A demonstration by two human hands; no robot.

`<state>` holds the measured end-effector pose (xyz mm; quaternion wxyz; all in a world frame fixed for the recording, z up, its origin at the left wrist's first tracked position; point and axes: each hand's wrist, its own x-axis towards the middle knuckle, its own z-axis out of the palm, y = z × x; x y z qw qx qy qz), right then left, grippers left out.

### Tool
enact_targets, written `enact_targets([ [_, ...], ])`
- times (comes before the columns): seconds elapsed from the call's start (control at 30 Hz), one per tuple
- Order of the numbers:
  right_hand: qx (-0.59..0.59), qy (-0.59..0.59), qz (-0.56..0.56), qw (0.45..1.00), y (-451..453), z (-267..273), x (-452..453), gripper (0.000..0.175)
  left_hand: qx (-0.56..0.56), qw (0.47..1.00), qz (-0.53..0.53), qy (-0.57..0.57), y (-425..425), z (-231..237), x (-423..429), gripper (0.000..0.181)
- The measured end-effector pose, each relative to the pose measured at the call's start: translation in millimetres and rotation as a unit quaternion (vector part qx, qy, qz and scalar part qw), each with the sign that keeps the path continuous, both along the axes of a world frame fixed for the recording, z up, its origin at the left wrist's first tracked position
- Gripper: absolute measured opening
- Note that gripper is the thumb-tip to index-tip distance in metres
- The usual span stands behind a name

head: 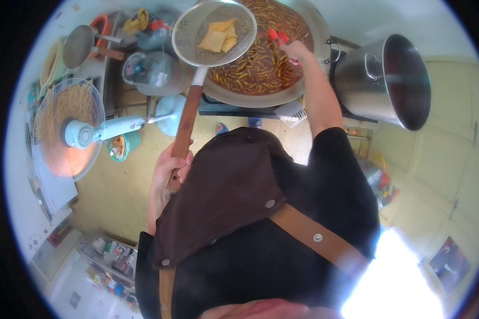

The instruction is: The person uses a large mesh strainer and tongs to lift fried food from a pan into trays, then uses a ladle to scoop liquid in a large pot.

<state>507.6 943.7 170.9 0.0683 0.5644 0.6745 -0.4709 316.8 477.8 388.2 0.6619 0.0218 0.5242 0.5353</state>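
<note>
My left hand grips the wooden handle of a large mesh skimmer. Several flat, golden square pieces of food lie in its mesh bowl, which is held over the left rim of a wide metal pan. Reddish-brown liquid crowded with small yellowish-brown, finger-shaped pieces of food fills the pan. Reaching over the pan's right side, my right hand is closed around a red utensil, perhaps tongs. Its exact shape is partly hidden by my fingers.
A tall steel stockpot stands right of the pan. To the left are a pale-blue pedestal fan, a large clear plastic bottle and pans on a counter. A green waste basket sits on the floor.
</note>
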Motion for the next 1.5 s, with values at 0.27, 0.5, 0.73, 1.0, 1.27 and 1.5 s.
enact_targets([
  [0.27, -0.181, 0.188, -0.201, 0.944, 15, -40, -25, 0.032, 0.021, 0.999, 0.026, -0.015, 2, 12, 3, 0.058],
  [0.5, -0.107, 0.208, -0.09, 0.968, -11, 20, -1, 0.032, 0.012, 0.999, 0.041, -0.016, -3, 7, 1, 0.055],
  [0.73, -0.185, 0.209, -0.124, 0.952, -19, 10, 49, 0.033, 0.016, 0.999, 0.028, -0.033, -1, -2, -5, 0.054],
  [1.0, -0.177, 0.155, -0.104, 0.966, -43, -9, 49, 0.029, 0.015, 0.999, 0.017, -0.046, 1, -1, -6, 0.053],
  [1.27, -0.161, 0.112, -0.035, 0.98, -42, 1, 66, 0.031, 0.02, 0.999, 0.014, -0.046, -3, -7, -8, 0.052],
  [1.5, -0.117, 0.119, -0.043, 0.985, -58, 71, 89, 0.032, 0.028, 0.999, 0.008, -0.041, -3, -6, -8, 0.052],
])
